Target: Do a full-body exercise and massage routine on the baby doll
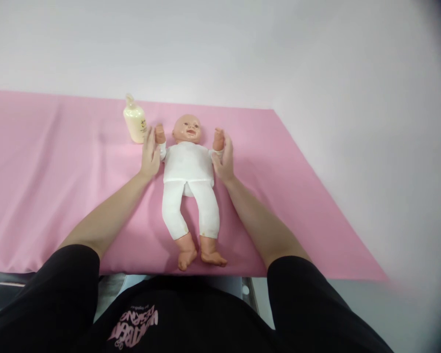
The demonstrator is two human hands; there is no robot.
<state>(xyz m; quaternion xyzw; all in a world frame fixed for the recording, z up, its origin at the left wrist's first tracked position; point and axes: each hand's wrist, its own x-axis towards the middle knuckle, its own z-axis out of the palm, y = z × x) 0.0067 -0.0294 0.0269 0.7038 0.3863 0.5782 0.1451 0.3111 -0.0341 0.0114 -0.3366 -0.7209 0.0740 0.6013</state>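
Just beside the left hand (pixel 149 156), a cream bottle (pixel 135 120) stands upright.

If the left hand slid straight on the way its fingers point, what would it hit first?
Probably the cream bottle. The left hand lies beside the doll, fingers pointing up the pink cloth, tips just right of the bottle's base; depth is unclear, so it might slip past.

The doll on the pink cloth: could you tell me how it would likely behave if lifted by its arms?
The doll looks like moulded plastic, so probably light. Its legs splay loosely, so they would likely dangle. Both hands, left and right, touch its arms, suggesting an even lift.
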